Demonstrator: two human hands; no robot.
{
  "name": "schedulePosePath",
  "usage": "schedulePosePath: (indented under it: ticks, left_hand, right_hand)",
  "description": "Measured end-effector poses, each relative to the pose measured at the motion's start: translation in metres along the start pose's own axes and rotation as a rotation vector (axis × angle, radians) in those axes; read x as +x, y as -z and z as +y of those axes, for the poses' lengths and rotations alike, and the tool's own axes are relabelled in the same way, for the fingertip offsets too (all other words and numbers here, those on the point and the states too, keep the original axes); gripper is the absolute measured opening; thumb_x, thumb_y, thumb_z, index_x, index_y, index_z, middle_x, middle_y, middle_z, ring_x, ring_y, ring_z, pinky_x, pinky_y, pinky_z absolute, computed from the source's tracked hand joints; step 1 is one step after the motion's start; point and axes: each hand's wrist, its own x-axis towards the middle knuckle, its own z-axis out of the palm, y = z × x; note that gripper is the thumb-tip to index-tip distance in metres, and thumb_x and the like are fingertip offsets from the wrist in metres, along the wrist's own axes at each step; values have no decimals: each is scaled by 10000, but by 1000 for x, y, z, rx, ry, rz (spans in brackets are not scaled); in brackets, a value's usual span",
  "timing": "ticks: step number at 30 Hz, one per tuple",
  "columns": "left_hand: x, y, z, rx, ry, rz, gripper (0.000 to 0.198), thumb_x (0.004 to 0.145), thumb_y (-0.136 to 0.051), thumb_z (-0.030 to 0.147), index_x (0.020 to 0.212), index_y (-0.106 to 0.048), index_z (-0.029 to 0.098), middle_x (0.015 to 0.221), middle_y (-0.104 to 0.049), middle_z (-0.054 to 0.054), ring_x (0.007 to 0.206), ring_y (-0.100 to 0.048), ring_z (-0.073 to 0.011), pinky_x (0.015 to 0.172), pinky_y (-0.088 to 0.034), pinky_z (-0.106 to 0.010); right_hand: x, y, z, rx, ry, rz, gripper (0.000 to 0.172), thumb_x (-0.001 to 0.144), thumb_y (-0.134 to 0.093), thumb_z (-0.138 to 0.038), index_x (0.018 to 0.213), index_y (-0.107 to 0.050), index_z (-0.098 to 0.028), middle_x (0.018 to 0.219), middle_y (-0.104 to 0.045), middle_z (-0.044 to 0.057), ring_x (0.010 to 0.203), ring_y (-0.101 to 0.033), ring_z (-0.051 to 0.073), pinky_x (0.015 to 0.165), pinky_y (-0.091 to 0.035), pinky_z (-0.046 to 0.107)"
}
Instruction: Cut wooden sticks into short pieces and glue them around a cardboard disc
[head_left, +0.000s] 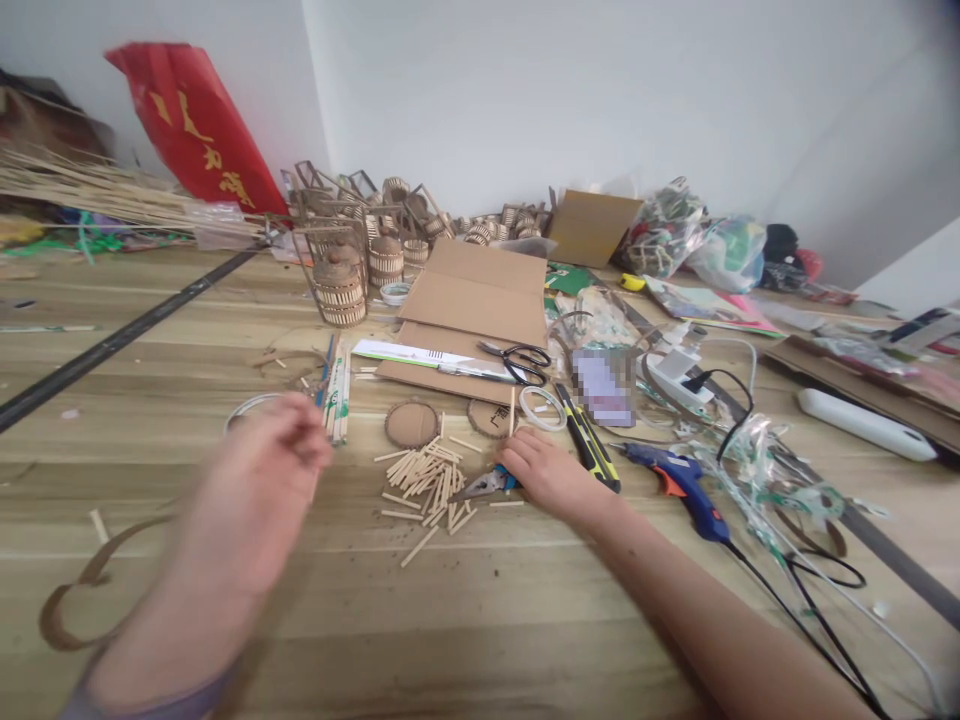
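Observation:
My left hand [262, 480] is raised over the left side of the floor. It is smeared by motion, with its fingers seeming to curl, and whether anything is in them cannot be made out. My right hand [547, 472] is closed around the blue handles of a pair of pliers [480, 487], whose jaws point left. The jaws rest by a loose heap of short wooden sticks [424, 475]. Behind the heap lie a round cardboard disc [412, 424] with a dark rim and a second disc [487, 417]. One short stick [512, 410] shows just above my right fingers.
Scissors [525, 362], a utility knife [586, 440], a blue glue gun [686, 485] and a power strip [679, 375] with trailing cords lie right. Cardboard sheets [480, 295] sit mid-back. Small stick lanterns [341, 285] stand behind. A curled brown strip [82, 590] lies left.

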Motion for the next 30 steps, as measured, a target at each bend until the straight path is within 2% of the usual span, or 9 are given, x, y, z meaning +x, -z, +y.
schedulePosePath:
  ticks: [2,4,7,9,13,18,23,26,30]
  left_hand:
    - [-1,-9,-25,92,236,-156,92,791,-686,167,727,-643,117,674,-628,-3,556,-548,-78,508,-436,-180]
    - [-5,-19,-51,201,475,-358,195,721,-775,252,791,-681,97,726,-681,-42,577,-575,-94,536,-446,-194]
    - [-10,-29,-76,148,580,-615,433,645,-826,446,877,-708,101,791,-709,-71,683,-620,-129,645,-478,-219]
    - [-11,-31,-83,133,607,-725,450,645,-818,483,876,-716,111,808,-700,-65,731,-621,-140,668,-472,-222]
    - [-8,-26,-91,239,572,-724,436,627,-836,451,893,-740,119,728,-645,-18,647,-544,-101,601,-415,-196]
    - [0,-22,-108,268,576,-665,389,593,-854,424,830,-744,135,628,-592,10,558,-469,-86,547,-349,-208]
    - [3,-23,-120,210,533,-635,455,482,-876,519,645,-688,139,631,-608,-3,599,-512,-123,598,-378,-241]
    - [3,-20,-121,201,526,-639,456,474,-881,514,652,-699,136,637,-625,-11,607,-524,-133,618,-389,-253]
    - [3,-17,-117,227,522,-663,429,517,-872,495,692,-726,131,646,-634,-4,602,-510,-122,617,-372,-242]
  right_hand:
    - [1,10,-8,-1,23,64,261,956,-349,-73,929,-602,-133,916,-664,127,862,-541,234,838,-457,385]
    - [4,22,-20,9,48,130,281,973,-312,-68,973,-585,-135,982,-661,125,906,-534,226,877,-445,391]
    - [8,33,-38,51,117,231,247,994,-331,-109,981,-577,-135,966,-666,112,862,-537,211,869,-455,377]
    - [10,34,-45,50,132,260,242,999,-343,-128,963,-582,-136,935,-676,106,819,-539,208,831,-471,361]
    - [10,26,-49,29,132,243,271,1005,-334,-142,941,-597,-138,887,-693,101,798,-562,214,789,-494,356]
    - [10,18,-50,21,111,208,323,1005,-306,-137,932,-621,-143,949,-716,125,873,-608,226,839,-512,377]
    - [8,10,-50,2,64,190,314,962,-330,-70,1124,-594,-115,1109,-708,167,972,-637,253,862,-530,424]
    - [6,6,-49,42,66,165,401,895,-353,-6,1220,-552,-131,1182,-687,164,1038,-636,253,890,-530,434]
    - [4,6,-48,192,5,48,579,752,-392,48,1286,-506,-144,1323,-601,162,1160,-585,263,945,-509,437]
